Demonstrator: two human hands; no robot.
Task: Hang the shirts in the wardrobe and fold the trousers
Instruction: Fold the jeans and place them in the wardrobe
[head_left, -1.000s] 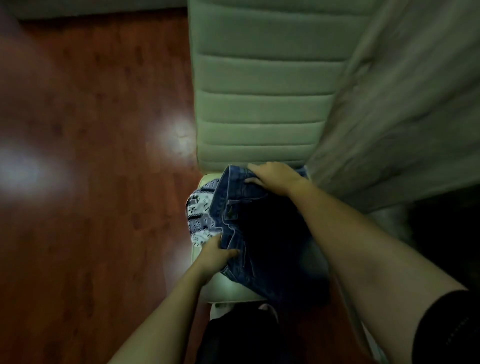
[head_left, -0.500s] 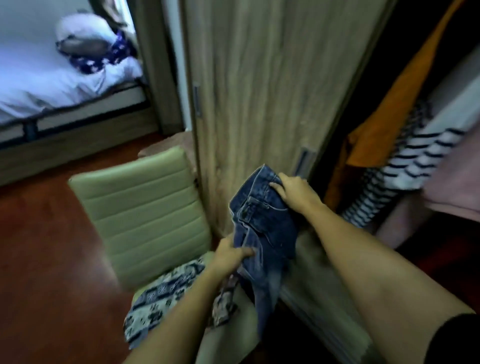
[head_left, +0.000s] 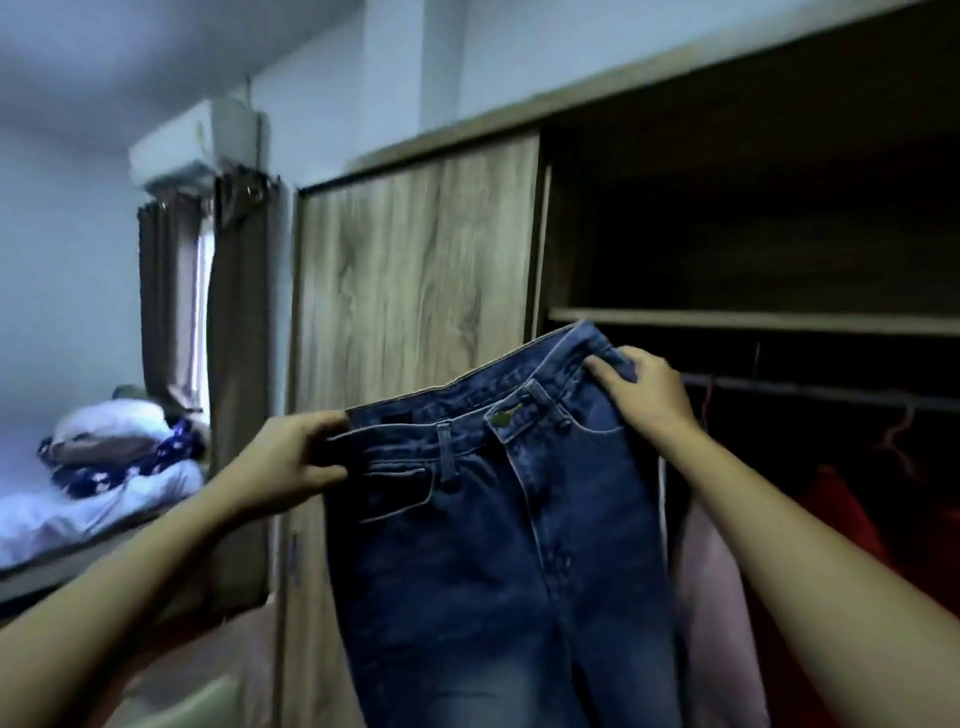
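A pair of dark blue jeans (head_left: 498, 545) hangs in front of me, front side facing me, waistband up and spread wide. My left hand (head_left: 291, 457) pinches the left end of the waistband. My right hand (head_left: 641, 389) grips the right end, slightly higher. The legs drop out of the frame at the bottom. Behind the jeans stands the wooden wardrobe (head_left: 415, 291), its sliding door pushed left and the right half open and dark.
Inside the wardrobe a shelf (head_left: 753, 319) sits above a rail (head_left: 831, 395) with red hangers and red and pink clothes (head_left: 717, 597). A bed (head_left: 98, 499) with pillows lies at the left under a curtained window (head_left: 202, 312) and an air conditioner (head_left: 176, 150).
Both hands lifted the jeans off the green chair and spread the waistband at chest height. My view swung up from the chair and floor to the wardrobe.
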